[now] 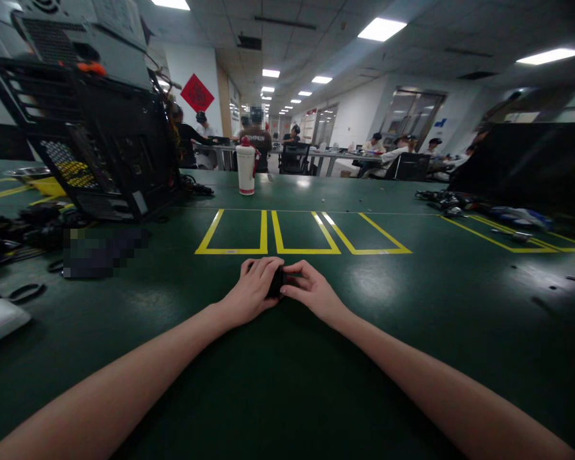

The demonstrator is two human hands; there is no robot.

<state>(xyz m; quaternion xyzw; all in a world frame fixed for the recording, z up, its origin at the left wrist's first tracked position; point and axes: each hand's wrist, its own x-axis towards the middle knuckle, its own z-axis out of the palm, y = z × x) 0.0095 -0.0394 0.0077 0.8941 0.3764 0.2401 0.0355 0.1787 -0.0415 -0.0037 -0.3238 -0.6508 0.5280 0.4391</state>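
Observation:
My left hand [253, 289] and my right hand [309, 289] meet in the middle of the dark green table [287, 383]. Both are closed round a small black object [276, 282] held between them; most of it is hidden by the fingers. The hands rest on the table just in front of three yellow taped rectangles [301, 233].
A black open computer case [100, 147] stands at the left with cables and small parts [14, 233] beside it. A white cup with a red straw [246, 169] stands behind the rectangles. Tools and parts [483, 211] lie at the right. Several people sit at far desks.

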